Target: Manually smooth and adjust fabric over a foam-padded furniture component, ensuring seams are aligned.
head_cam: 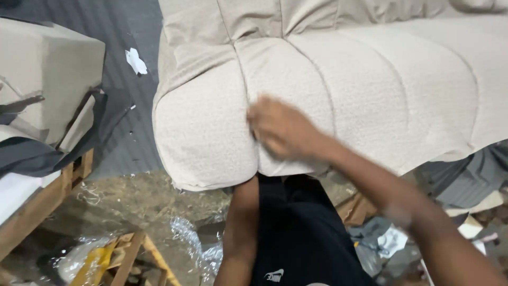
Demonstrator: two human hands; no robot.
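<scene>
Nearest to the camera is the person's black garment (pixel 301 238), low in the middle of the view, with both bare forearms rising from beside it. The right hand (pixel 280 130) comes in from the near right and rests flat on the front face of a beige upholstered cushion (pixel 370 90), just beside the deep seam that divides the rounded left end from the next padded section. The hand is blurred, so it is not possible to tell if the fingers are apart or together; they seem to press on the fabric and not to grip it. The left forearm (pixel 241 233) goes up under the near lower edge of the cushion, and the left hand itself is hidden behind that edge, so the state of its fingers cannot be seen. The cushion fills the far and right part of the view and its fabric has a rough, looped texture. At the left, well apart from the hands, stands another beige padded piece (pixel 47 69) with dark cloth below it, on a wooden frame (pixel 42 201). On the near floor lie crumpled clear plastic film (pixel 196 243) and, farther away, a scrap of white paper (pixel 136 60) on the grey floor.
</scene>
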